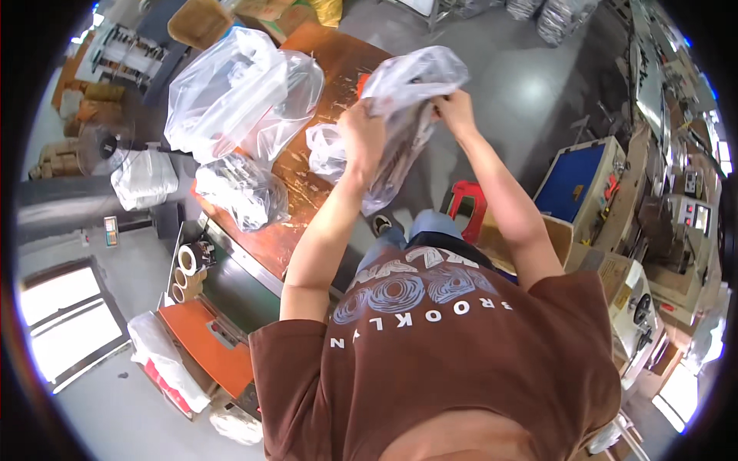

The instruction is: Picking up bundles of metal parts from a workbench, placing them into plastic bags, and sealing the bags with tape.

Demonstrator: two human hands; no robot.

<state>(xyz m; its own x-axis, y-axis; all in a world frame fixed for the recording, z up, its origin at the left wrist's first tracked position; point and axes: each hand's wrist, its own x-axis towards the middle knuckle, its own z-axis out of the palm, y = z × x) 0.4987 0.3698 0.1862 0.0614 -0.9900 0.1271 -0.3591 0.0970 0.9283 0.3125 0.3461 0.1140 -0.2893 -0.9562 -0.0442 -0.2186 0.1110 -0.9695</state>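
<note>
A clear plastic bag (411,77) hangs between my two hands past the right edge of the worn wooden table (311,180). My left hand (361,137) is closed on its left side near the top. On the other side, my right hand (455,111) pinches the bag's edge. Something darker shows through the lower part of the bag, but I cannot make out what it is. Beside my left hand a small crumpled plastic bag (326,150) lies on the table.
Large clear bags (238,96) and a filled plastic bag (240,190) sit on the table's left part. A red stool (463,207) stands by my legs. To the right is a blue-topped box (570,182); tape rolls (187,260) rest below the table at left.
</note>
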